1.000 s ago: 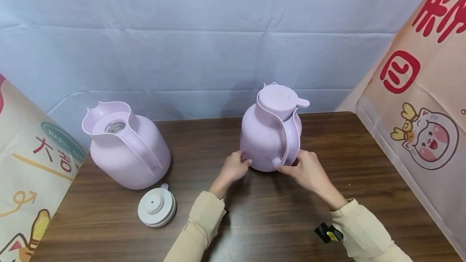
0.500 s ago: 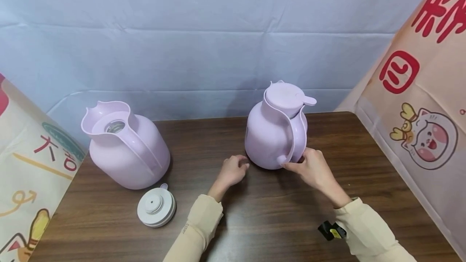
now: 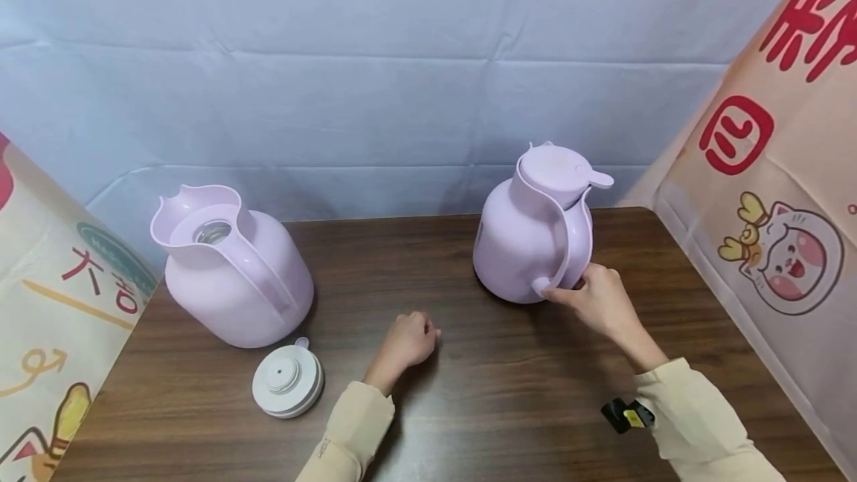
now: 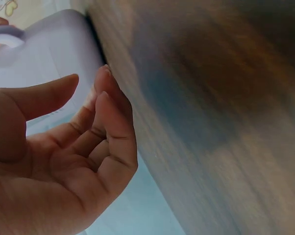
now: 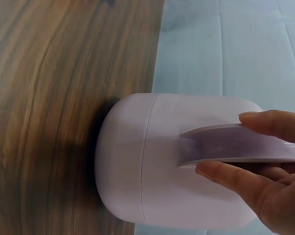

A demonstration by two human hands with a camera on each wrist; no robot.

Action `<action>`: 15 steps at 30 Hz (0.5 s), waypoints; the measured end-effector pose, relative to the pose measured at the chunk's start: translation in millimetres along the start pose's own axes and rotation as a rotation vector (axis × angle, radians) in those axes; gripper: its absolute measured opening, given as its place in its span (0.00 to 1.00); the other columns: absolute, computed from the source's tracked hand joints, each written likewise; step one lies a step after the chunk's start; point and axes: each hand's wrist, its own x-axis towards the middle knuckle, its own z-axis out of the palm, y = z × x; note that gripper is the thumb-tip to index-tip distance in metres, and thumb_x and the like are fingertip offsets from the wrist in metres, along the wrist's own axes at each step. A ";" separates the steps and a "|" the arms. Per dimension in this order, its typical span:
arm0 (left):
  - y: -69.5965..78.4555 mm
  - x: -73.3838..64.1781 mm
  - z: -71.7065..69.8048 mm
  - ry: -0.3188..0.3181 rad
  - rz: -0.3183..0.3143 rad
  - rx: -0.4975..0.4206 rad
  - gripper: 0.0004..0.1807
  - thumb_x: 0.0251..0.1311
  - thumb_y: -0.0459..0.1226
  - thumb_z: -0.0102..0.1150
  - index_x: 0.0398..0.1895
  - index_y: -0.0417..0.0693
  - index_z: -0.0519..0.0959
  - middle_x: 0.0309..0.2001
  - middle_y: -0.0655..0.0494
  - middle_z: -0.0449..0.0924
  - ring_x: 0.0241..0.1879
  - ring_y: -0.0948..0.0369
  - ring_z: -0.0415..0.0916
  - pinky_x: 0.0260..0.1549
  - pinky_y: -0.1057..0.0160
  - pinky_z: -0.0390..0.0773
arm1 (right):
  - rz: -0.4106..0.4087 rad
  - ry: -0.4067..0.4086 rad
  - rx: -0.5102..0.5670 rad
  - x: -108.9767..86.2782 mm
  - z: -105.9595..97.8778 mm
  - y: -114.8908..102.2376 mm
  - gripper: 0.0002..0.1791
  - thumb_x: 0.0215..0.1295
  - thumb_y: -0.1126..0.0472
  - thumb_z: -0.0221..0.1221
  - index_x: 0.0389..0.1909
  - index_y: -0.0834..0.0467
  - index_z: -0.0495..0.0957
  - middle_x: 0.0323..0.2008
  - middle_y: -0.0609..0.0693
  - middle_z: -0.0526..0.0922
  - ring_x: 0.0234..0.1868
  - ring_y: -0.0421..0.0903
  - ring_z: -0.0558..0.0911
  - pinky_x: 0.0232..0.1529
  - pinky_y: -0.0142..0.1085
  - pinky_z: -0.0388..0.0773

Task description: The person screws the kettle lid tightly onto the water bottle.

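Note:
A lilac thermos jug [image 3: 510, 248] with its lid [image 3: 556, 169] on stands toward the back right of the wooden table. My right hand [image 3: 601, 305] grips the lower part of its handle [image 5: 226, 144], thumb on one side and fingers on the other in the right wrist view. My left hand [image 3: 408, 339] is apart from the jug, low over the table in the middle. Its fingers curve loosely in the left wrist view, with nothing between them and the thumb [image 4: 54, 95].
At the left stands a second lilac jug [image 3: 234, 288], its mouth uncovered. In front of it a round white stopper [image 3: 284, 385] lies on the table [image 3: 495, 407]. A black and yellow piece [image 3: 628, 415] shows beside the right sleeve. A pale cloth [image 3: 375, 95] hangs behind.
My left hand has let go of the jug's base and drawn back toward the front left. The jug has shifted right and slightly back in my right hand's grip.

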 end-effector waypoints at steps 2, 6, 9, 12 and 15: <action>-2.7 -3.7 1.6 -0.039 -0.014 0.005 0.17 0.60 0.36 0.53 0.14 0.46 0.67 0.13 0.58 0.62 0.14 0.62 0.58 0.19 0.64 0.63 | 0.005 0.006 -0.010 2.0 -1.9 4.0 0.15 0.46 0.56 0.69 0.24 0.65 0.78 0.19 0.53 0.78 0.23 0.48 0.71 0.24 0.39 0.68; -7.9 -9.0 5.0 -0.085 -0.047 0.030 0.23 0.61 0.33 0.49 0.08 0.50 0.58 0.09 0.61 0.50 0.12 0.64 0.46 0.16 0.66 0.57 | 0.022 0.010 -0.015 6.2 -7.0 11.6 0.17 0.46 0.57 0.68 0.27 0.67 0.78 0.22 0.59 0.80 0.25 0.51 0.74 0.26 0.42 0.69; -11.7 -12.3 7.3 -0.102 -0.066 0.040 0.23 0.59 0.30 0.46 0.08 0.51 0.54 0.09 0.61 0.46 0.12 0.64 0.42 0.14 0.66 0.53 | 0.039 0.008 -0.021 8.8 -11.7 16.6 0.18 0.46 0.56 0.68 0.28 0.68 0.77 0.26 0.63 0.80 0.28 0.54 0.76 0.28 0.44 0.70; -14.4 -14.9 8.2 -0.109 -0.076 0.047 0.22 0.56 0.28 0.46 0.08 0.51 0.54 0.09 0.61 0.46 0.12 0.64 0.43 0.14 0.67 0.52 | 0.051 0.004 -0.027 11.5 -15.7 21.4 0.19 0.47 0.56 0.68 0.29 0.69 0.77 0.26 0.64 0.80 0.28 0.55 0.76 0.27 0.43 0.70; -15.7 -16.3 7.8 -0.112 -0.073 0.057 0.22 0.55 0.28 0.46 0.08 0.50 0.54 0.09 0.61 0.46 0.12 0.64 0.43 0.14 0.67 0.51 | 0.054 0.007 -0.032 14.1 -19.1 27.1 0.19 0.47 0.57 0.68 0.30 0.70 0.77 0.25 0.63 0.80 0.28 0.54 0.76 0.27 0.42 0.70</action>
